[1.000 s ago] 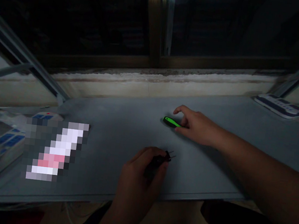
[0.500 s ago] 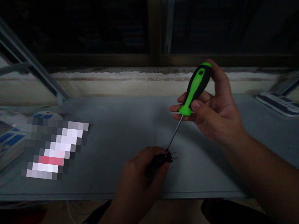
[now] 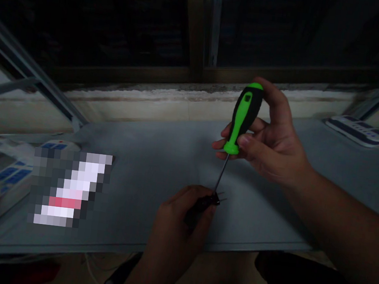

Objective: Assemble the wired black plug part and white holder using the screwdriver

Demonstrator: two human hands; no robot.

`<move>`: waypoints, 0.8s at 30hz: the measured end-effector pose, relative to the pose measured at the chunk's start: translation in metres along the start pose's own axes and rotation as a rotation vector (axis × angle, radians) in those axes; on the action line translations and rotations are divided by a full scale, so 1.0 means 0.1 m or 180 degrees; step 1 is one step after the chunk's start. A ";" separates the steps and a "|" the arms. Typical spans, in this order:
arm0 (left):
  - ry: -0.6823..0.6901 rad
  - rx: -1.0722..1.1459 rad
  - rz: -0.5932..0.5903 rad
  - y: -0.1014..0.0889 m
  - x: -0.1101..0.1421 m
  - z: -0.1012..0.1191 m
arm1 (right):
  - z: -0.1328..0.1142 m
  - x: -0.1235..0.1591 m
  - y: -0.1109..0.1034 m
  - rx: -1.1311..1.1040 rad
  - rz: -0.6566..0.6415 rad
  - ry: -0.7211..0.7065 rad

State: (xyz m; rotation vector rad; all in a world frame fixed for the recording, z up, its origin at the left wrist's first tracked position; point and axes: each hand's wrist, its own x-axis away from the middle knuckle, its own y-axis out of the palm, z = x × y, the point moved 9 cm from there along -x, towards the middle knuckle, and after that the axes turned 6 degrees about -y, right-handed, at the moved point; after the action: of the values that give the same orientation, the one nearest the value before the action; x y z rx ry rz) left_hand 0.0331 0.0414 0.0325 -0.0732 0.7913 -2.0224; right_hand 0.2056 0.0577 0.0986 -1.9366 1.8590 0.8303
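A green and black screwdriver (image 3: pixel 242 118) is in my right hand (image 3: pixel 274 138). The index finger rests at the top of its handle, and the thumb presses near the lower end. Its metal shaft slants down to a small black plug (image 3: pixel 204 204) with thin metal prongs pointing right. My left hand (image 3: pixel 180 218) is closed round this plug, just above the table's front part. The shaft's tip meets the plug beside my left fingertips; whether it sits in a screw cannot be made out. Part of the plug is hidden by my left fingers.
The grey table (image 3: pixel 132 167) runs below a dark window. At the left lie white power strips (image 3: pixel 14 177) with blue sockets and loose cables, beside a pixelated patch. Another power strip (image 3: pixel 358 130) stands at the back right. Metal frame posts (image 3: pixel 43 70) rise at both sides.
The screwdriver's handle has shifted slightly left and down with my right hand, and its shaft stands a little more upright. My left hand still holds the plug in nearly the same place.
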 end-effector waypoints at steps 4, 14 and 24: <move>-0.0034 -0.0019 -0.0013 0.00 0.00 0.00 | -0.04 0.00 0.02 0.0043 -0.0056 -0.0199; -0.0006 -0.0037 -0.0045 0.01 0.00 0.01 | -0.39 0.01 0.29 0.0403 -0.0212 -0.1133; -0.0057 -0.0032 -0.0061 0.01 0.01 -0.02 | -0.55 -0.17 0.52 -0.0072 -0.0602 -0.0821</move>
State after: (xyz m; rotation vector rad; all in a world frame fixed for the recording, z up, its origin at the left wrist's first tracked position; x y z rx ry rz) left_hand 0.0327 0.0413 0.0307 -0.1049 0.7925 -2.0333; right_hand 0.1649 0.0332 0.1594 -1.8814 1.5003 0.9903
